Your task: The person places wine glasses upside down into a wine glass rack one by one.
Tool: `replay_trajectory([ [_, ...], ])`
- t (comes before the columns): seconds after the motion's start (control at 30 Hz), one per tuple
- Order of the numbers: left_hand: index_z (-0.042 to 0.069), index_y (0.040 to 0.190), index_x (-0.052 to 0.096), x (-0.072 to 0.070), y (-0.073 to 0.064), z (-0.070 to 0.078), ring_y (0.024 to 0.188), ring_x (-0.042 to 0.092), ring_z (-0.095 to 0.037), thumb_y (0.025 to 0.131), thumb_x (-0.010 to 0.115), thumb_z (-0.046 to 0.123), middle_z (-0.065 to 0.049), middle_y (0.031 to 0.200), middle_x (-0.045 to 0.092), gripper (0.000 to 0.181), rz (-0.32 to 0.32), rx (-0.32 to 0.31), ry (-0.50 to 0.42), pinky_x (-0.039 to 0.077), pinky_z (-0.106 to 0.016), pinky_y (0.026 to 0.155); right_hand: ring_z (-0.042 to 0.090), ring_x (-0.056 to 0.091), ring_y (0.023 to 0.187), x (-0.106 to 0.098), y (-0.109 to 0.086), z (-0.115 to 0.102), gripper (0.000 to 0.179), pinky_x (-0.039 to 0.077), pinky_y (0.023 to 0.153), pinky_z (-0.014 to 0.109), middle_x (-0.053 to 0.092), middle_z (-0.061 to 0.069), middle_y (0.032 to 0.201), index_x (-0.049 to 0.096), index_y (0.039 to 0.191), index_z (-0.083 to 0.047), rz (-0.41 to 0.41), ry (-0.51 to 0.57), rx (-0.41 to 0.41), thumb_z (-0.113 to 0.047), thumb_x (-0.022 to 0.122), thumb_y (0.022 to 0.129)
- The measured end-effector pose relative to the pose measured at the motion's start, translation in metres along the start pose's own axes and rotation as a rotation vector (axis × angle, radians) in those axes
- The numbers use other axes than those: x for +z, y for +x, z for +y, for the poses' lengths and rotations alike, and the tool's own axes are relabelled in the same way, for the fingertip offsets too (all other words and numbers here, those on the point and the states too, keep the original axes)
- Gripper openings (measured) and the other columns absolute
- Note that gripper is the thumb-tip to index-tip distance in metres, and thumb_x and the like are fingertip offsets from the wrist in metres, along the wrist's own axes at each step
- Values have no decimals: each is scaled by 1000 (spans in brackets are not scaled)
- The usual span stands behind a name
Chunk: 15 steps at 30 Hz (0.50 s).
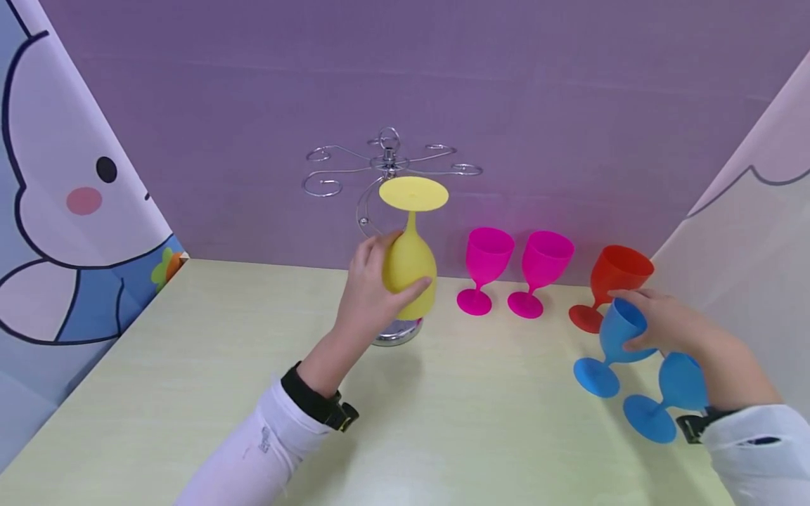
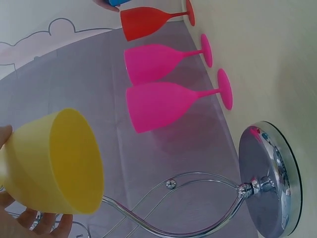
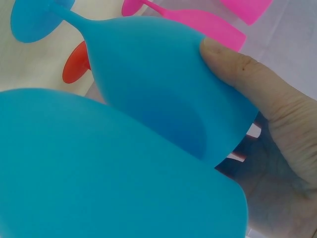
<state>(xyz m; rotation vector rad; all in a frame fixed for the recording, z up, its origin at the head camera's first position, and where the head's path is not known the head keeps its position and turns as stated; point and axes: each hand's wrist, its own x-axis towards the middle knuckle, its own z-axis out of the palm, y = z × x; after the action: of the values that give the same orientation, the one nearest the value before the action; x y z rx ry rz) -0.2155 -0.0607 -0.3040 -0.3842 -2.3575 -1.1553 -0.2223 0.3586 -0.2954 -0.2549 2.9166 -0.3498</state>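
Observation:
My left hand (image 1: 372,287) grips a yellow plastic goblet (image 1: 411,263) round its bowl. The goblet is upside down, foot on top, in front of a chrome wire stand (image 1: 389,163) with curled arms. In the left wrist view the goblet's open mouth (image 2: 77,161) shows nothing inside. On the right, my right hand (image 1: 671,323) holds a blue goblet (image 1: 616,334) by its bowl, thumb on the near side, with the foot downward. A second blue goblet (image 1: 682,383) stands close by, partly hidden behind my right wrist. It fills the lower left of the right wrist view.
Two pink goblets, one (image 1: 490,253) left of the other (image 1: 547,258), stand upright along the purple backdrop (image 1: 253,140). A red goblet (image 1: 620,270) stands right of them, just behind my right hand. The stand's round chrome base (image 2: 267,183) rests on the pale table (image 1: 190,365).

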Motion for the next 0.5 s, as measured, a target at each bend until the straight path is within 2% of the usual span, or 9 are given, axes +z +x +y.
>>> replay_trajectory([
  [0.5,18,135,38,-6,-4,1,116,37,-24,76,71,40,-12,131,37,71,-5,-6,-8,47,-46,88,59,29,108,0,-1,-2,97,54,56,46,27,35,132,27,140,-8,5,-28,-1,-26,82,62],
])
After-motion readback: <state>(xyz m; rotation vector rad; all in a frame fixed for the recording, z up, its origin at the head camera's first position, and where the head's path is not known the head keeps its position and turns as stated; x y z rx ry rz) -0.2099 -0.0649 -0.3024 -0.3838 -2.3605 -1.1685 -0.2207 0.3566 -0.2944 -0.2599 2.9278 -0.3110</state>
